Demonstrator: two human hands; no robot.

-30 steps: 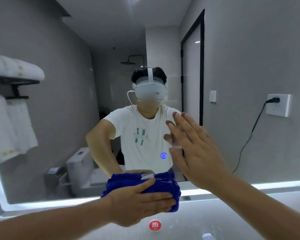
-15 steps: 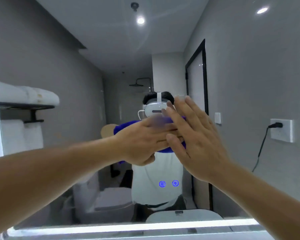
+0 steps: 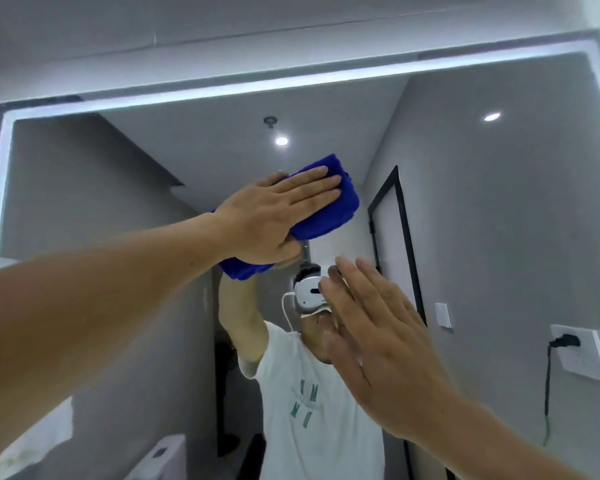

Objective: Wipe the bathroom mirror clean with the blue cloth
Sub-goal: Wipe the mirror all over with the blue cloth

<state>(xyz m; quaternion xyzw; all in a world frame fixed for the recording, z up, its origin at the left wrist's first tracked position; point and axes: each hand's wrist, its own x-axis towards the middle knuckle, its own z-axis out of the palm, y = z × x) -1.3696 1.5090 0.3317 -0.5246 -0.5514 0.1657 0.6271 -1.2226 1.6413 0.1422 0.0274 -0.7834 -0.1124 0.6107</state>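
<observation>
The bathroom mirror [image 3: 482,209] fills the view, framed by a lit white strip along its top and left edges. My left hand [image 3: 274,216] lies flat with straight fingers on the folded blue cloth [image 3: 333,209], pressing it against the upper middle of the glass. Blue cloth shows beyond my fingertips and below my palm. My right hand [image 3: 378,348] is flat with fingers spread, held against or just off the glass lower and to the right; contact cannot be told.
The mirror reflects a person in a white T-shirt and headset, a toilet [image 3: 160,459] at the bottom, a black-framed door [image 3: 395,244], and a wall socket [image 3: 582,355] with a black cable. The ceiling edge [image 3: 291,26] lies above the mirror.
My left hand has carried the blue cloth from the mirror's bottom edge up to its upper middle. The view has tilted upward. My right hand has stayed flat near the glass.
</observation>
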